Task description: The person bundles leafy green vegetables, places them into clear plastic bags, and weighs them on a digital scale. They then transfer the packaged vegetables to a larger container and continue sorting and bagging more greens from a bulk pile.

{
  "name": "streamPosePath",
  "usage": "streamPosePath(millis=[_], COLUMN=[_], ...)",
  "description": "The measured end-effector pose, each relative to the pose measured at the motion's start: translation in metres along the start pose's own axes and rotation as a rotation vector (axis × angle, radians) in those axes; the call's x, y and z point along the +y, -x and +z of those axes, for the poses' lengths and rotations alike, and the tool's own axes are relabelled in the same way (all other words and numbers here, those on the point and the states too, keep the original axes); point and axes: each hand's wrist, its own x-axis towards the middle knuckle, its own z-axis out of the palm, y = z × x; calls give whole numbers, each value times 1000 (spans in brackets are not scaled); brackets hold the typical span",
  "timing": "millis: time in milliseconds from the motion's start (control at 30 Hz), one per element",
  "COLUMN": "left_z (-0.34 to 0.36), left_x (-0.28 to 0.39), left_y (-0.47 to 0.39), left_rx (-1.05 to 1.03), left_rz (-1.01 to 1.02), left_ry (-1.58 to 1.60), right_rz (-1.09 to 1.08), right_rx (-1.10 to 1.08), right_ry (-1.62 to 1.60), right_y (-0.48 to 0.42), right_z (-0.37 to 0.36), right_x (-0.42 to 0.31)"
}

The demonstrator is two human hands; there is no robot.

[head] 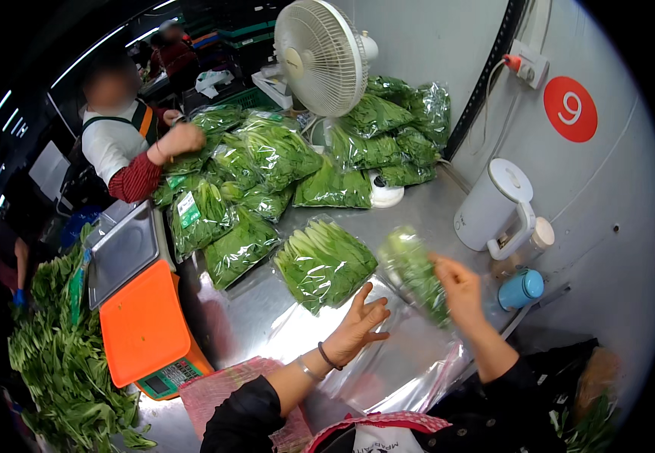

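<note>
My right hand [459,283] grips the edge of a clear plastic bag of leafy greens [409,266], held tilted and blurred above the metal table [237,340]. With its fingers spread, my left hand [358,325] holds nothing. It hovers over a stack of flat clear plastic bags [401,362] in front of me. Just beyond my left fingertips lies another packed bag of greens [327,263], its pale stems pointing away from me. A larger pile of bagged greens [276,150] rises at the back, some bags bearing labels.
An orange scale [140,323] and loose greens [67,351] are at left, with pink mesh [214,402] nearer me. A fan [322,56] stands behind the pile. Along the right wall are a white kettle [492,204] and a blue flask [521,289]. A co-worker [118,130] handles bags at far left.
</note>
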Motion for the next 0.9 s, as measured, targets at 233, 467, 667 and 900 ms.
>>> streamPosePath(millis=[233, 467, 667, 900], left_z=[-27, -48, -40, -33], left_x=[-1, 92, 243, 162], left_y=[26, 18, -52, -60], left_rx=[39, 267, 83, 374], left_rz=[93, 252, 571, 409], left_ry=[327, 257, 106, 109], right_rz=[-644, -557, -559, 34], right_rx=[-566, -378, -413, -81], right_ry=[544, 401, 390, -504], right_y=[62, -7, -90, -316], right_z=[58, 13, 20, 23], right_x=[-29, -24, -4, 36])
